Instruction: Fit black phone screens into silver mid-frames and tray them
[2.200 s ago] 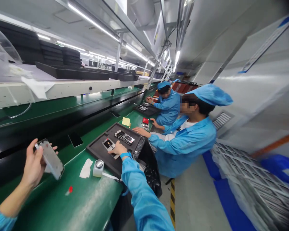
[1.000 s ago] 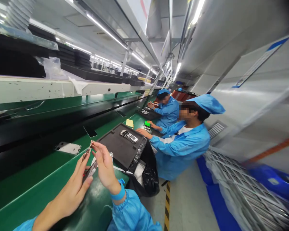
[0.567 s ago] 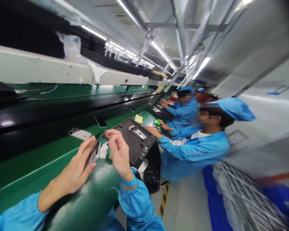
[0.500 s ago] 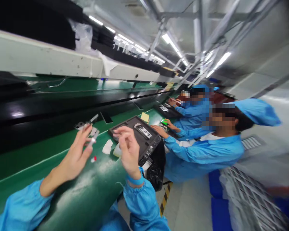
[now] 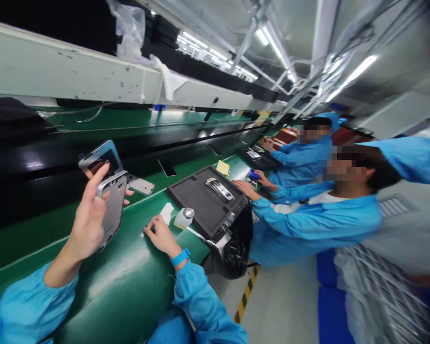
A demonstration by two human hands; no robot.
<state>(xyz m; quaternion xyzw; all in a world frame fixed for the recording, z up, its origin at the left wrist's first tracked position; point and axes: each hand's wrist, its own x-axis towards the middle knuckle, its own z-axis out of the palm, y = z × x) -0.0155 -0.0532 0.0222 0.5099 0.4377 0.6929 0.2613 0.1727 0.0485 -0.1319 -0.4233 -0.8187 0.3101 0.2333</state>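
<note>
My left hand (image 5: 88,222) is raised above the bench with its fingers around a silver-grey phone frame (image 5: 113,205), held tilted. Against its fingertips, just behind, is a second phone-shaped part (image 5: 102,157), bluish with a dark face; whether the hand also grips it I cannot tell. A pale metal phone plate (image 5: 142,185) lies flat beyond the frame. Down on the green mat (image 5: 129,267), my right hand (image 5: 163,236) has its fingers curled together at the tips; what they pinch is too small to make out. Crumpled white wipes (image 5: 166,212) lie just past that hand.
Right of the wipes stands a white bottle with a metal top (image 5: 184,218). Beyond it, a black tray (image 5: 186,191) bears phone parts, with a yellow pad (image 5: 222,167) behind. A dark phone (image 5: 166,167) lies farther back. A co-worker (image 5: 308,224) sits at the right; a black bag (image 5: 236,253) hangs between us.
My left hand has lifted the phone frame from among the parts. My right hand has come down from the air to the mat, where a small red-and-white piece no longer shows.
</note>
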